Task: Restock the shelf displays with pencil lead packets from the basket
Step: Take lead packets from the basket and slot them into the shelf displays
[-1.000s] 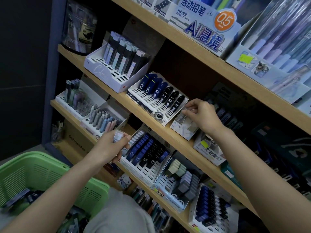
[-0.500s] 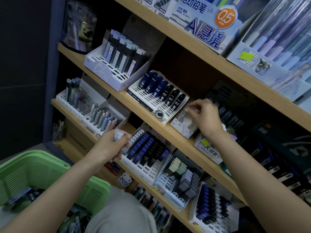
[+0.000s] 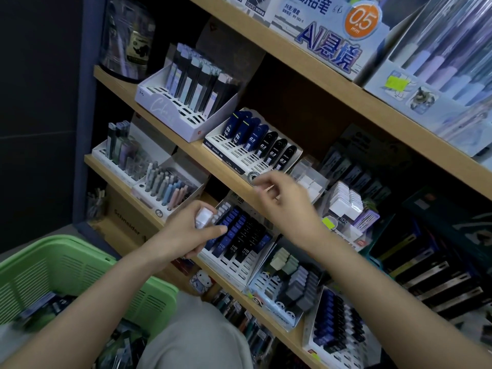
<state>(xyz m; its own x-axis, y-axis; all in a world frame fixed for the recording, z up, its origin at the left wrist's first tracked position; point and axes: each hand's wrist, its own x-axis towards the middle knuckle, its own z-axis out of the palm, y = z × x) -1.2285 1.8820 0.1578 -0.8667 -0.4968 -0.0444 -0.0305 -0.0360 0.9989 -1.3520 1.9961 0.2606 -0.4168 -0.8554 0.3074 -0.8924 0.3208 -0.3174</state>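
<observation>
Now a white packet is gripped by the left hand; the grip of the blurred right hand cannot be told. Placement in the clear box seems due.

shelf board: light wood look, matt, smooth
basket: green plastic, slotted walls, dull sheen
lead packet: white, smooth, looks plastic
white display tray: smooth white card or plastic, cannot tell which; slight gloss
blue and black tubes: hard plastic, glossy
clear case: transparent plastic, shiny
tub, far left: clear plastic, glossy, with reflections
box, low left: brown cardboard, matt
trouser leg: grey cloth, matt
</observation>
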